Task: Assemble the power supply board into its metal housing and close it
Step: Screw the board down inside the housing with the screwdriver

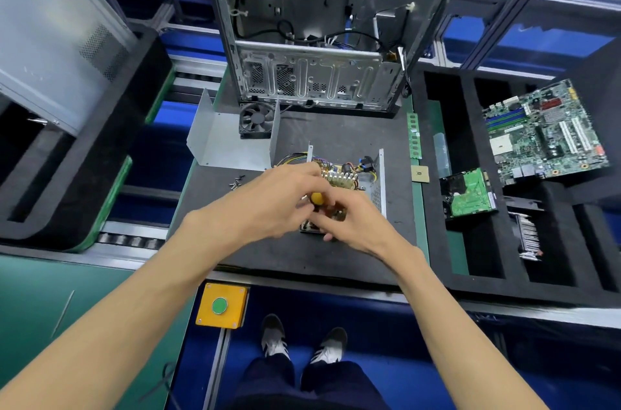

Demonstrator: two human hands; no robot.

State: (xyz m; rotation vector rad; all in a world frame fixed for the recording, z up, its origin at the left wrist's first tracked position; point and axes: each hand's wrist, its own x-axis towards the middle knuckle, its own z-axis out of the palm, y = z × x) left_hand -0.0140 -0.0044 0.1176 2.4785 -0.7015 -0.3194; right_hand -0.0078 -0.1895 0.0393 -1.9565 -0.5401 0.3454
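The power supply board (339,174) with its coloured wires sits inside the open metal housing (379,188) on the dark mat. My left hand (268,201) hovers over the board's left side, fingers curled around the yellow top of a screwdriver (317,198). My right hand (349,221) is curled at the same spot, fingers on the tool's shaft near the board's front edge. The housing's bent cover (221,141) lies apart at the back left, with a black fan (257,119) beside it. Loose screws (237,181) lie left of the housing.
A computer case (312,40) stands upright behind the mat. A RAM stick (414,135) and a CPU chip (420,173) lie on the right edge. A foam tray holds a motherboard (544,134) and a hard drive (468,194). A yellow button box (221,305) sits in front.
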